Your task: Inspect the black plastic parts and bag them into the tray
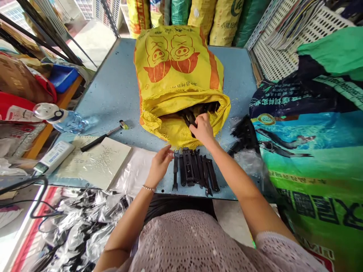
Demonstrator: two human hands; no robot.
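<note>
- Along the blue table's (113, 75) near edge: slim black parts (194, 168), rowed; bare surface flanks the sack.
- Yellow woven sack (170, 79): frayed mouth gaping nearward.
- Right hand (202, 128): at that mouth, fingers touching a dark piece (189, 117); firm grip or not, cannot tell.
- Left hand (159, 166): fingers apart, beside the row's left end.
- Leftward: clear bottle (70, 121). Rightward: black heap (245, 136), glossy printed bag (295, 151) crowding the side.

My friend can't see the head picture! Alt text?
A person's right hand grasps a black part at the mouth of a yellow sack printed with two pigs; the left hand is beside a row of black parts on a blue table.
</note>
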